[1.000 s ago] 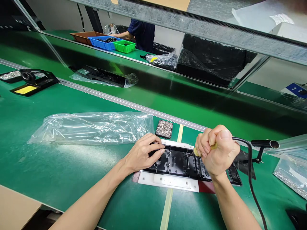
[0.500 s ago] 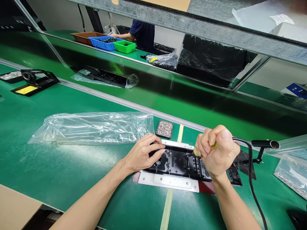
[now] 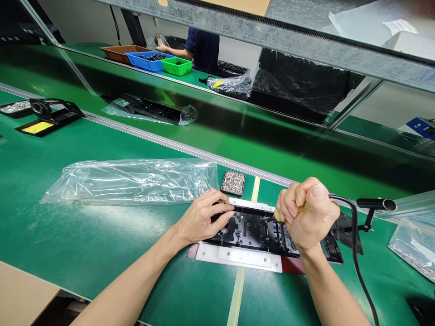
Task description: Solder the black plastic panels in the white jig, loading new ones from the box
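Observation:
My right hand (image 3: 306,215) is a fist around the yellow handle of a soldering iron (image 3: 279,215), whose black cord trails off to the right. Its tip points down and left into a long black plastic housing (image 3: 249,230) with posts and ribs inside. White strips of a fixture (image 3: 238,256) border the housing on its near and far sides. On the housing's left end rests my left hand (image 3: 205,215), thumb and forefinger apart, with a dark round part of the housing showing between them. My right hand and wrist hide some of the housing's right part.
A small tray of metal inserts (image 3: 233,183) sits behind the housing, beside a clear plastic bag (image 3: 136,181). An iron stand (image 3: 375,206) is at the right, another stand (image 3: 54,113) far left. Beyond the divider, a person (image 3: 204,50) works near coloured bins (image 3: 146,61).
Both my hands, the soldering iron and the housing look unmoved. Across the divider, the other person's hand has lifted slightly.

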Motion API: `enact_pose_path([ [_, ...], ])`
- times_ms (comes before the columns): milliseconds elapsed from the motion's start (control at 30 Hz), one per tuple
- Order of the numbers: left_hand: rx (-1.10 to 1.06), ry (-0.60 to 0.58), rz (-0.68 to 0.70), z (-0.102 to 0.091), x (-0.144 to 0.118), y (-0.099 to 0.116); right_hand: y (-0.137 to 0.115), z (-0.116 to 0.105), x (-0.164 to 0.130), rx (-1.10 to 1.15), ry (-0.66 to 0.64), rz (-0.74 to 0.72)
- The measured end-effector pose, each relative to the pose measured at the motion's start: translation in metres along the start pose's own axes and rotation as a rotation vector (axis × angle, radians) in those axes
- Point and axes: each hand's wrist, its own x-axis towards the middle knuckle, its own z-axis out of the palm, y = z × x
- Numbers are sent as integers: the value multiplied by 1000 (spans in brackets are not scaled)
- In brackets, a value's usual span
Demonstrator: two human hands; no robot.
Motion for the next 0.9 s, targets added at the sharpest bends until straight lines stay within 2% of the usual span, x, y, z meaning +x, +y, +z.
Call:
enact_pose_path([
  [900,-7,9,5,0,1,1,0,-2,1,8,6,8],
])
